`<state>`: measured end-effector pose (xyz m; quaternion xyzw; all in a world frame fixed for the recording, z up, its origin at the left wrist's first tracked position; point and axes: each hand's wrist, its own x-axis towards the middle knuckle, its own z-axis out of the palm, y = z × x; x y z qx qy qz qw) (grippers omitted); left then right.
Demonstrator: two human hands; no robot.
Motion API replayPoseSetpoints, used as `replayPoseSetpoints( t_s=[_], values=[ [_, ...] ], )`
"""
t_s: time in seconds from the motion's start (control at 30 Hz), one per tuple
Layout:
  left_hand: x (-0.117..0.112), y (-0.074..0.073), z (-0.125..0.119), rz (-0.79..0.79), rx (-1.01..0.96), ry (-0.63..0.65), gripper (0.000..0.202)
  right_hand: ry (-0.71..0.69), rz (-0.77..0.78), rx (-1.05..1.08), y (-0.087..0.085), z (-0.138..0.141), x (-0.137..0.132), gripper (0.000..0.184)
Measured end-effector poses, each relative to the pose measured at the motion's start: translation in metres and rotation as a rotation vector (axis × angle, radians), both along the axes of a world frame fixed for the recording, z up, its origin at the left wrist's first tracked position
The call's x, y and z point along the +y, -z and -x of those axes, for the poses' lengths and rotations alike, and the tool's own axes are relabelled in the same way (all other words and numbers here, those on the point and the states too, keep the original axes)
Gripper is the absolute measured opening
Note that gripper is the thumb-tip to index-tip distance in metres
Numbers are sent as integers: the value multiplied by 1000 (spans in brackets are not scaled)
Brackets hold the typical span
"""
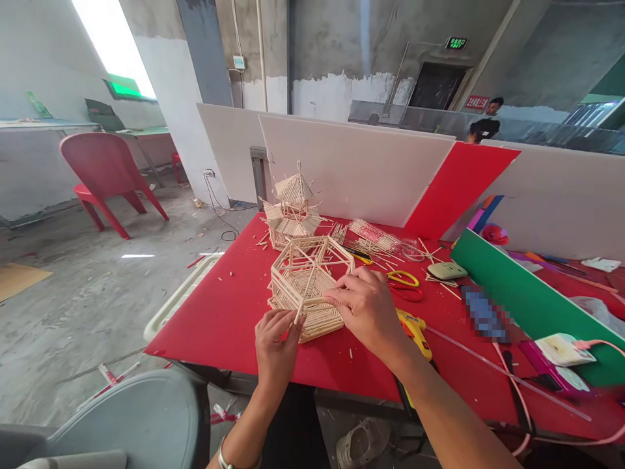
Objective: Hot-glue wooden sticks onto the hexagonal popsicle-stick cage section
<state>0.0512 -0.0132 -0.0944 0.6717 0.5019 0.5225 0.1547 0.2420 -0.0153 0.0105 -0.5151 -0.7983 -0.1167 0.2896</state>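
Observation:
A six-sided frame of pale wooden sticks (286, 286) stands on the red tabletop, with a floor of sticks laid side by side. At its near corner my left hand (276, 342) pinches an upright stick (299, 313) between thumb and fingers. My right hand (366, 306) is closed on a level stick (315, 301) along the frame's near top edge. The far ends of both sticks meet close to the left fingertips; whether they are joined I cannot tell. Behind the frame rises a tiered stick pagoda (293, 225).
Right of the frame lie scissors (404, 280), a yellow glue gun (414, 331), a box cutter (360, 255) and bundled sticks (375, 236). A green board (532, 293) and a power strip (551, 371) with cables border the right side. White panels (342, 169) stand behind; another person (486, 122) is beyond.

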Motion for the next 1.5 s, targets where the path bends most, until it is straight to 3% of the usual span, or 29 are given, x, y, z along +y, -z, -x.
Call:
replayPoseSetpoints(
  t_s=[0.2,0.47,0.57,0.8,1.0,1.27,1.5],
  values=[
    [-1,-2,-1,-12,-3,1,16,5,-19,-7,2,1,1,20],
    [3,7,2,-81,-34,-5,12,-10,-18,52,-2,-2,-2,12],
    [3,7,5,-88,-43,-24,15,11,-30,73,-3,-10,-8,23],
    [-9,-1,11,-107,-52,-77,11,97,-141,231,7,-28,-44,22],
    [-23,-12,10,-71,-5,-59,23,135,-133,377,22,-21,-75,14],
    [-48,-28,-7,101,-138,27,23,121,-15,486,47,-10,-91,15],
    [-64,-14,-25,316,-216,79,49,132,67,589,67,-7,-93,20]
  ],
)
